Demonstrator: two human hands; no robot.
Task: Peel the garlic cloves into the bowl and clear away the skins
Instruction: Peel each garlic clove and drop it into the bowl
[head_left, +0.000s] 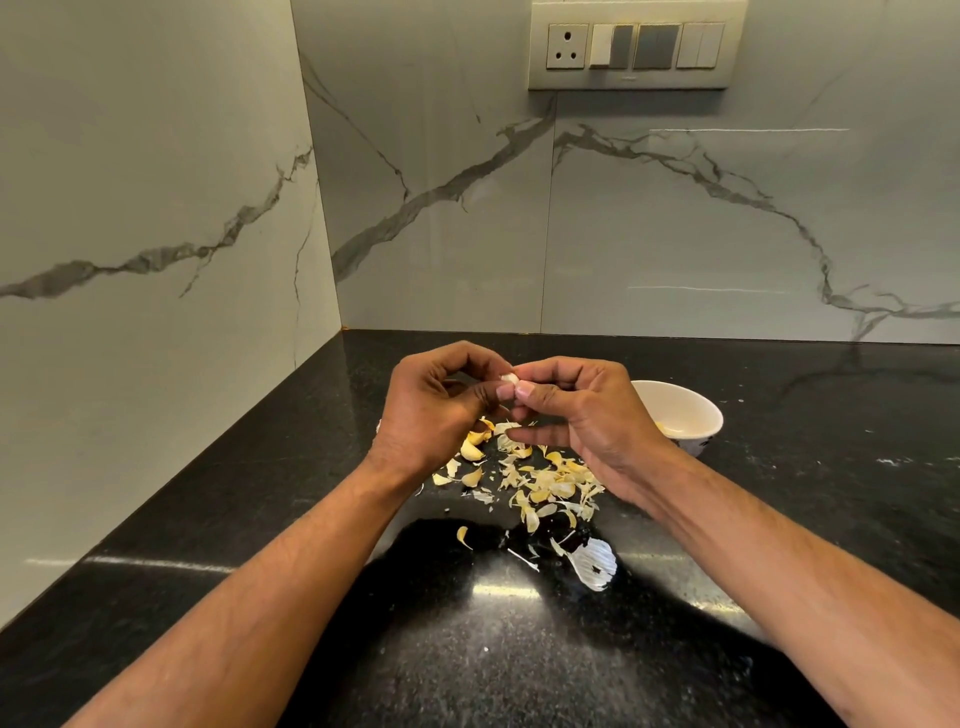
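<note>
Over the black counter (208, 499) your left hand (434, 410) and right hand (582, 415) both pinch one garlic clove (509, 378) mid-peel — next, strip it bare and drop it in the bowl (696, 405) just right.

You're holding a small white clove (509, 378) raised over the bench, pinched at your fingertips. White bowl (684, 415) sits upright to the right, something pale yellow inside. Yellowish skins (540, 480) lie scattered below the clove, left of the bowl. One big white papery skin (594, 563) lies nearer you.
</note>
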